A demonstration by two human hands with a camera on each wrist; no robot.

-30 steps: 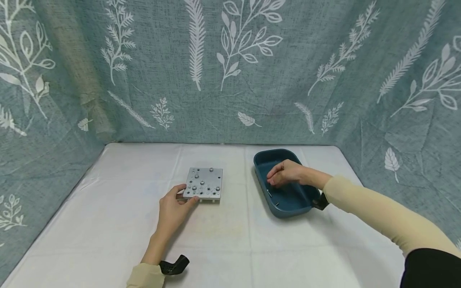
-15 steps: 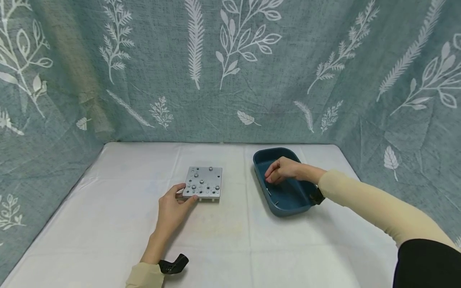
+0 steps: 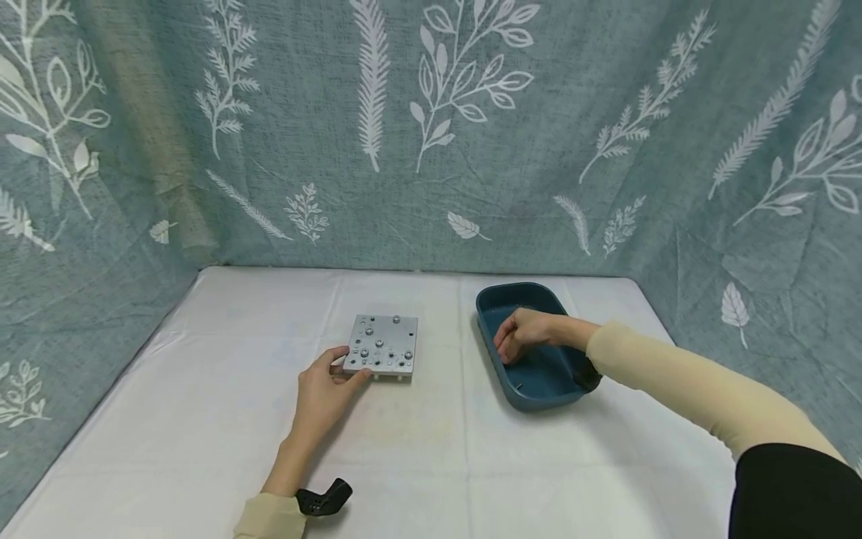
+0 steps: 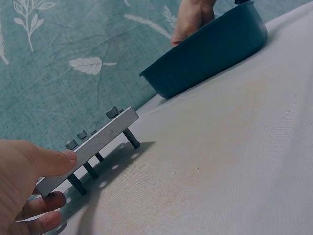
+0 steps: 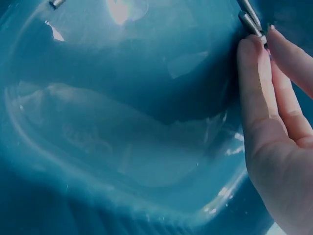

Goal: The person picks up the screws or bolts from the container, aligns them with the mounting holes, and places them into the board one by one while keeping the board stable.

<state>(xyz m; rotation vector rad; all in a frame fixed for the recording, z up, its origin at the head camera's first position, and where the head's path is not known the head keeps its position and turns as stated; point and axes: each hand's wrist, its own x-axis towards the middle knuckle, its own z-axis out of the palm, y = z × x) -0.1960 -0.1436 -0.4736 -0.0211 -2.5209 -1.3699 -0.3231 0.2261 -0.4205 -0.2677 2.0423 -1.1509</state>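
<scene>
My left hand (image 3: 325, 393) grips the near left corner of a silver metal plate (image 3: 387, 337), thumb along its front edge and fingers at the left side. In the left wrist view the plate (image 4: 105, 139) has screw heads on top and screw shanks (image 4: 131, 138) sticking out below, standing over the cloth. My right hand (image 3: 528, 333) reaches down into a dark blue tray (image 3: 548, 400). Seen from the right wrist, its fingertips and thumb pinch a metal screw (image 5: 250, 22) by one end, with a second shank right beside it.
Another screw (image 3: 519, 386) lies near the front end of the tray. A white cloth (image 3: 404, 464) covers the table, with a green leaf-patterned curtain (image 3: 323, 112) behind and at both sides.
My right hand has moved slightly left and lower in the tray, now covering the screw seen earlier below its fingertips. The left hand and plate have stayed in place.
</scene>
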